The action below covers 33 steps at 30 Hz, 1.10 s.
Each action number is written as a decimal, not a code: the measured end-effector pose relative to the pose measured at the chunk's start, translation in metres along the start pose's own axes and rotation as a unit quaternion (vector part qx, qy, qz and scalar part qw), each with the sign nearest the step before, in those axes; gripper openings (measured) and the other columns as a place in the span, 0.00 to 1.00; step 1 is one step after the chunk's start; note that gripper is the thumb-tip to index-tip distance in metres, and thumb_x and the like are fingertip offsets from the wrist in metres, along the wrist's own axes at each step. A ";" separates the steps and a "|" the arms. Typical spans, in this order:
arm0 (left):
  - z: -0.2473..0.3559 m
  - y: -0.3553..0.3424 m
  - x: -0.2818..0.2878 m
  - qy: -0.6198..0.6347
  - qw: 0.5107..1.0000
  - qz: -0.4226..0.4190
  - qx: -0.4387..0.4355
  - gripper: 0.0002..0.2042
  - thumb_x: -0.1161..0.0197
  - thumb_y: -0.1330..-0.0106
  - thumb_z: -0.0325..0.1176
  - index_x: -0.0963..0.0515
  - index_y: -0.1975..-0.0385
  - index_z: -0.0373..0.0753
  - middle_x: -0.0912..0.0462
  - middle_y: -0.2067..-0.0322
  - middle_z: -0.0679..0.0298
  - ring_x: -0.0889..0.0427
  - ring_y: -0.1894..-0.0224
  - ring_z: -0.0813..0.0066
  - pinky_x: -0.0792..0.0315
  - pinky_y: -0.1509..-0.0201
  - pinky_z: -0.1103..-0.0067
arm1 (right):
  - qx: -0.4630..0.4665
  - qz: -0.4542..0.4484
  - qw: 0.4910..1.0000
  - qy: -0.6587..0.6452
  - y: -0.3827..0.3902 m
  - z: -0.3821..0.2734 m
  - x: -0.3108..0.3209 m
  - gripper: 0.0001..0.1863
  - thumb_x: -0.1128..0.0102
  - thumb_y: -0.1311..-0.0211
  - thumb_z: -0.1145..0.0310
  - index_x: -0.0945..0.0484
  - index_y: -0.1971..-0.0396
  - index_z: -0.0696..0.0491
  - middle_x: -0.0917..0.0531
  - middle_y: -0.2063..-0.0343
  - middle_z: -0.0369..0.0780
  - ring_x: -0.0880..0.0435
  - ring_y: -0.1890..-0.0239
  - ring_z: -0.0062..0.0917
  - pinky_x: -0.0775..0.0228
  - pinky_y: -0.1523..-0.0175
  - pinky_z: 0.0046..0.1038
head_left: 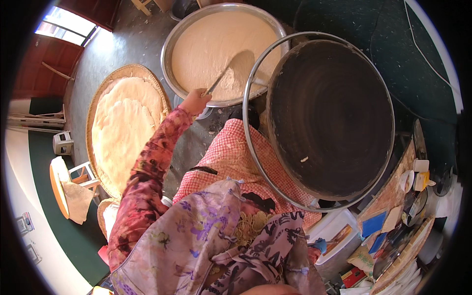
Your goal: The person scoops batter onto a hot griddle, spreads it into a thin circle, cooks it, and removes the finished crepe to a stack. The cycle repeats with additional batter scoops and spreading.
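Metal, round: one wide bowl (166,69), filled with pale batter (206,49), placed just beyond the left fingers. One ladle (220,80): its handle is clamped by the closed fingers of the left hand (195,102); its head is seen against the batter, ahead and right of them. Woven, round: one tray (90,128), left of those fingers, loaded with pale flatbread (125,137). Dark, round: one griddle (334,113), well to their right, encircled by a metal hoop (245,105); one small pale scrap (304,159) is borne on it. Right hand: not clearly shown; its fingers' state cannot be told.
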<state>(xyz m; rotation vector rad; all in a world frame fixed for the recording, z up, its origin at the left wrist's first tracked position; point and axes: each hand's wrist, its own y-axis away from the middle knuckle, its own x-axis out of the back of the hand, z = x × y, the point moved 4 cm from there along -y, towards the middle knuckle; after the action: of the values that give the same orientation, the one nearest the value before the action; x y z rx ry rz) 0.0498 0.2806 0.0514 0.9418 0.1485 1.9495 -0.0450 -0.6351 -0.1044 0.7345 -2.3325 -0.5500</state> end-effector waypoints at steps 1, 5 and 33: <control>0.004 -0.004 -0.004 -0.040 0.994 0.068 -0.078 0.14 0.44 0.43 0.36 0.26 0.65 0.30 0.22 0.79 0.48 0.21 0.76 0.55 0.28 0.72 0.68 | -0.002 -0.002 1.000 0.003 0.004 0.000 -0.003 0.07 0.51 0.47 0.71 0.30 0.82 0.54 0.26 0.86 0.39 0.28 0.84 0.23 0.39 0.80 0.29; -0.007 -0.021 -0.054 -0.113 0.992 -0.053 -0.024 0.13 0.45 0.41 0.37 0.26 0.67 0.31 0.27 0.85 0.57 0.27 0.84 0.68 0.33 0.82 0.73 | 0.001 0.000 1.000 0.007 0.012 -0.001 -0.015 0.06 0.51 0.47 0.72 0.31 0.82 0.54 0.27 0.86 0.39 0.29 0.84 0.23 0.40 0.81 0.28; -0.025 -0.020 -0.104 0.728 0.523 -0.387 0.218 0.15 0.57 0.31 0.37 0.35 0.49 0.39 0.39 0.83 0.72 0.42 0.87 0.87 0.44 0.88 0.89 | 0.062 0.028 0.997 -0.049 0.075 -0.080 0.026 0.07 0.53 0.45 0.69 0.30 0.78 0.54 0.29 0.88 0.36 0.34 0.88 0.21 0.45 0.84 0.21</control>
<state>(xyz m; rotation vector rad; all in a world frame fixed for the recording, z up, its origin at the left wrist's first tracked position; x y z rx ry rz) 0.0749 0.2163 -0.0323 -0.7487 1.7348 1.2530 -0.0355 -0.6098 0.0057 0.7100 -2.4875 -0.4284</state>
